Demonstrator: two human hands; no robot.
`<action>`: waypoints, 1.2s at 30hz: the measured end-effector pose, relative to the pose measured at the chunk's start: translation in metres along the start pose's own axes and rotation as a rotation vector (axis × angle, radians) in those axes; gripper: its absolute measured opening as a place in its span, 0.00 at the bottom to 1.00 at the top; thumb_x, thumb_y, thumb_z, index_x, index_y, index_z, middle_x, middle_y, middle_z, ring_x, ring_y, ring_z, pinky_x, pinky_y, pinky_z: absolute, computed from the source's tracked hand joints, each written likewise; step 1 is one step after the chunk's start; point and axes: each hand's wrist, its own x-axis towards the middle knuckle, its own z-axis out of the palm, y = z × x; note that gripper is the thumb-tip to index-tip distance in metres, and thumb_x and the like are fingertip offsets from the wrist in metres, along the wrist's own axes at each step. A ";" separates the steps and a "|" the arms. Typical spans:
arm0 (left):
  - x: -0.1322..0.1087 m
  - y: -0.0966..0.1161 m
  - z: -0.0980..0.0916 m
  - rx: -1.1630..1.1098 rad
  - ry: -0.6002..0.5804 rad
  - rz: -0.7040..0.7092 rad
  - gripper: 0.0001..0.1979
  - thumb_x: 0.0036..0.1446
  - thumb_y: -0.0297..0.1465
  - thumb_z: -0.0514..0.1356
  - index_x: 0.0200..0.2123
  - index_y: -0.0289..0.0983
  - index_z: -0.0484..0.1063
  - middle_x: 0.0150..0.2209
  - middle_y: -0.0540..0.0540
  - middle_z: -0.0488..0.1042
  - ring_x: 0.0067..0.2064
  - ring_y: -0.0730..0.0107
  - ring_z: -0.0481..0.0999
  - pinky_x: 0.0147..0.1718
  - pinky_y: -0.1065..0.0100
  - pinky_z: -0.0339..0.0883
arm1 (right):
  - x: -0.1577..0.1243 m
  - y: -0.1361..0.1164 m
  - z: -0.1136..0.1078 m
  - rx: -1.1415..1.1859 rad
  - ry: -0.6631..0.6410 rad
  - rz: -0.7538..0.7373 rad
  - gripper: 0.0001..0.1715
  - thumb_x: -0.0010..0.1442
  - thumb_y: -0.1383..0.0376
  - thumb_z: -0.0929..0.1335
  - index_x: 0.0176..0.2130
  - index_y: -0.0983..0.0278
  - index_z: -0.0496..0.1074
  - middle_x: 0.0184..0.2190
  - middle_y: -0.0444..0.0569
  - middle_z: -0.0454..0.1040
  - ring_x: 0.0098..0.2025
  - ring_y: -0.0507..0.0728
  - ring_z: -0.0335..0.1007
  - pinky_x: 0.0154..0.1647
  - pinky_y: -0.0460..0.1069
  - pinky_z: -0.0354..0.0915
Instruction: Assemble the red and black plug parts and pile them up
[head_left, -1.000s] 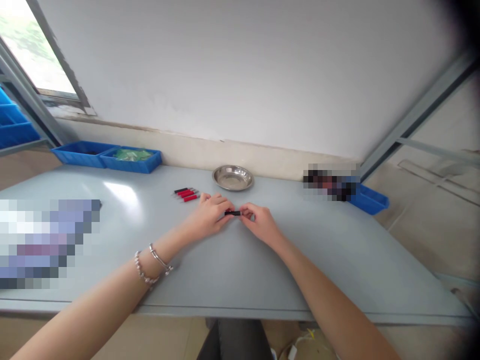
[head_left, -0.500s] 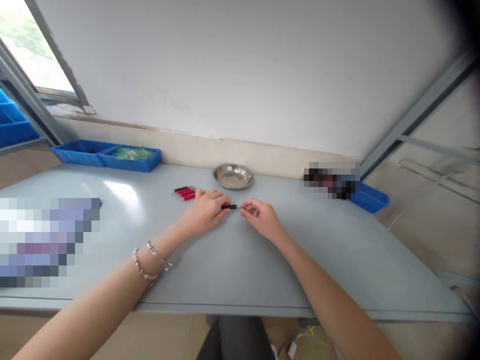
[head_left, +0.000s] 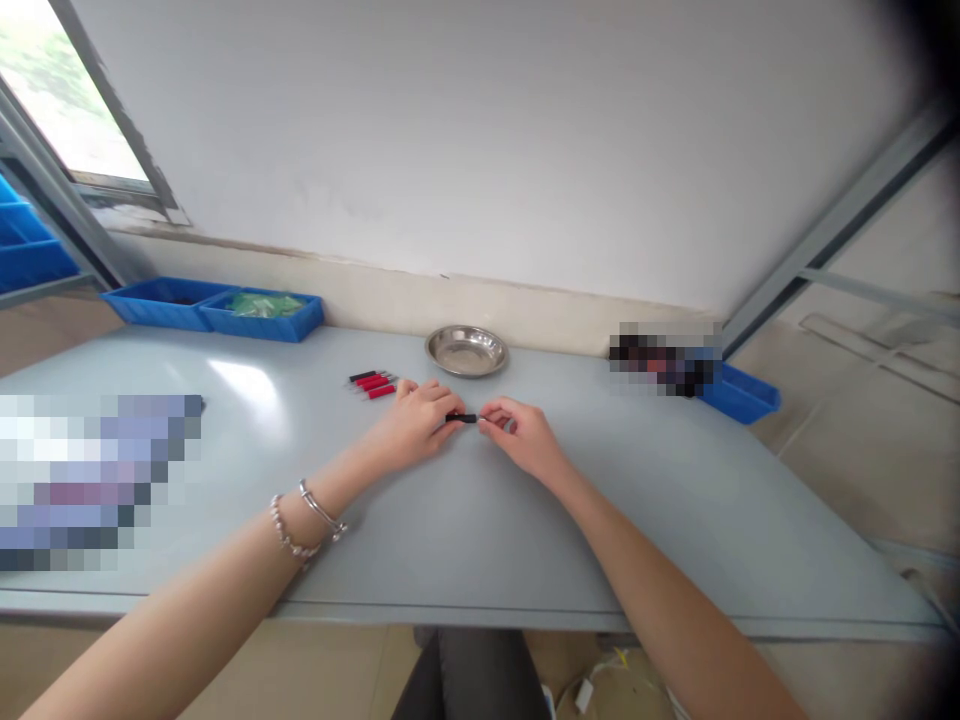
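A short black rod-shaped piece point(head_left: 462, 418) is pinched between the thumb and fingers of my left hand point(head_left: 424, 422), its right end sticking out. At that end my right hand point(head_left: 517, 430) closes its thumb and forefinger on a tiny metallic part, mostly hidden by the fingertips. The part meets the black piece or nearly so; I cannot tell whether it is inside it. Just left of my left hand lie several red rod-shaped pieces point(head_left: 381, 392) with thin metal tips, and a similar black one point(head_left: 363, 376) behind them.
A round steel dish point(head_left: 466, 352) stands behind my hands on the grey table point(head_left: 510, 540). Blue bins point(head_left: 300, 322) line the back left, one holding green plastic bags point(head_left: 266, 305). Another blue bin point(head_left: 741, 394) is at the right edge. Blurred-out items lie left and back right.
The gap between the black piece and my right fingertips has closed: the black piece moved slightly right and the metallic part slightly left. The pieces on the table stay put.
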 end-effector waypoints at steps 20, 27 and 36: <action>0.000 0.001 0.002 -0.030 0.001 -0.015 0.08 0.57 0.32 0.50 0.34 0.36 0.67 0.34 0.47 0.71 0.38 0.66 0.66 0.33 0.65 0.47 | -0.001 0.000 -0.001 0.009 -0.040 0.009 0.08 0.52 0.65 0.64 0.34 0.64 0.70 0.28 0.46 0.74 0.30 0.51 0.69 0.30 0.46 0.62; 0.000 0.004 0.000 -0.057 -0.020 -0.047 0.08 0.57 0.32 0.50 0.34 0.36 0.67 0.33 0.46 0.71 0.38 0.65 0.66 0.33 0.65 0.47 | -0.001 -0.002 0.000 0.091 -0.034 0.061 0.08 0.52 0.65 0.64 0.34 0.65 0.69 0.27 0.47 0.74 0.29 0.52 0.69 0.32 0.47 0.64; 0.000 0.003 0.000 -0.060 -0.020 -0.042 0.08 0.57 0.32 0.51 0.34 0.36 0.67 0.33 0.46 0.71 0.39 0.64 0.66 0.33 0.65 0.47 | 0.000 0.001 0.001 0.174 -0.046 0.102 0.08 0.50 0.64 0.65 0.33 0.65 0.68 0.26 0.47 0.74 0.28 0.52 0.69 0.32 0.47 0.64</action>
